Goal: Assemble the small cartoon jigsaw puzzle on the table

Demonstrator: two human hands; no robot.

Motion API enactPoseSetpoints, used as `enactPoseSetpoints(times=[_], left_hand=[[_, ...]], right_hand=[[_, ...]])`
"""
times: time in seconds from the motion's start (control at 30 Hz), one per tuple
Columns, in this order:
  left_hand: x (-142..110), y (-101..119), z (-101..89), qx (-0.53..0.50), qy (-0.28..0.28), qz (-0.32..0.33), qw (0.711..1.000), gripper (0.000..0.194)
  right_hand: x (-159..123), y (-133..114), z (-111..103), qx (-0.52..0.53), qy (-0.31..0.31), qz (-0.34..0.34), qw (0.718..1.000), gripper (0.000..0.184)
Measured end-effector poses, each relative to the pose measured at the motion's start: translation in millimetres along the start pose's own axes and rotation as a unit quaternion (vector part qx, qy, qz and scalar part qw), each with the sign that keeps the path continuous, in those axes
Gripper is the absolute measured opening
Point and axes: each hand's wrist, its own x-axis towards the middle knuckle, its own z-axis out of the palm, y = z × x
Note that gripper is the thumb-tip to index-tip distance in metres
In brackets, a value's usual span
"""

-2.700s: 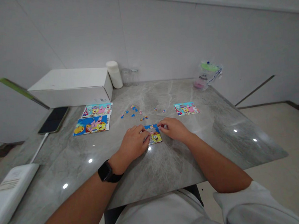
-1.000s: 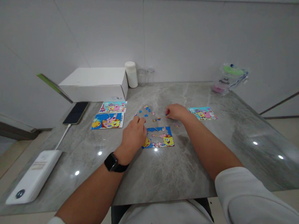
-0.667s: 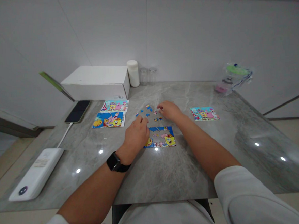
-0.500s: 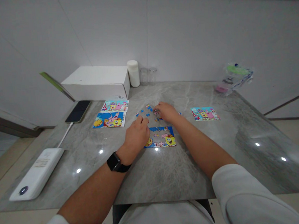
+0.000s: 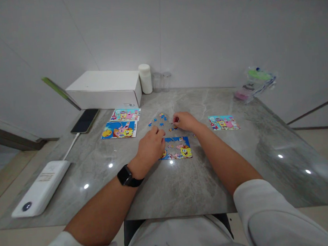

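Note:
A partly assembled jigsaw puzzle (image 5: pixel 186 152) with a cartoon picture lies on the grey marbled table, with a gap in its middle where a small piece group sits. My left hand (image 5: pixel 151 145) rests over the puzzle's left edge, fingers bent and slightly apart, hiding that side. Beyond the puzzle, my right hand (image 5: pixel 185 121) pinches a small puzzle piece (image 5: pixel 172 123) that its fingertips mostly cover. Several loose blue puzzle pieces (image 5: pixel 161 124) are scattered left of that hand, and orange-and-dark pieces (image 5: pixel 171 129) lie just below its fingers.
Two picture cards (image 5: pixel 118 130) lie at the left, another card (image 5: pixel 224 123) at the right. Behind are a white box (image 5: pixel 103 97), a white bottle (image 5: pixel 145 79) and two clear glasses (image 5: pixel 162 82). A phone (image 5: pixel 85 120) is cabled to a white power bank (image 5: pixel 42 187). A plastic bag (image 5: pixel 254 85) stands back right.
My right hand has left the puzzle and gone to the loose pieces, where it now pinches one, drawn slightly right. My left hand stays on the puzzle's left side. The view has shifted.

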Motion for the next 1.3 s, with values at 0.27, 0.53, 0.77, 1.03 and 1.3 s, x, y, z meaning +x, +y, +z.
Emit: enactPoseSetpoints(times=[0.27, 0.53, 0.77, 1.03, 1.3], left_hand=[[-0.4, -2.1, 12.1, -0.032, -0.063, 0.087, 0.994, 0.023], [-0.2, 2.0, 15.9, -0.016, -0.087, 0.079, 0.993, 0.031], [0.4, -1.6, 21.2, -0.016, -0.077, 0.060, 0.995, 0.030], [-0.3, -2.4, 21.2, -0.011, -0.070, 0.062, 0.996, 0.029], [-2.2, 1.1, 13.0, -0.022, -0.055, 0.054, 0.997, 0.026]], right_hand=[[-1.7, 0.3, 0.5, 0.033, 0.017, 0.013, 0.999, 0.015], [0.0, 2.0, 3.6, 0.007, 0.011, 0.028, 1.000, 0.015], [6.8, 8.9, 2.9, -0.040, 0.036, 0.066, 0.996, 0.022], [63.2, -16.7, 4.8, -0.065, 0.031, -0.042, 0.997, 0.035], [94.1, -19.4, 8.0, -0.094, -0.017, -0.057, 0.994, 0.026]])
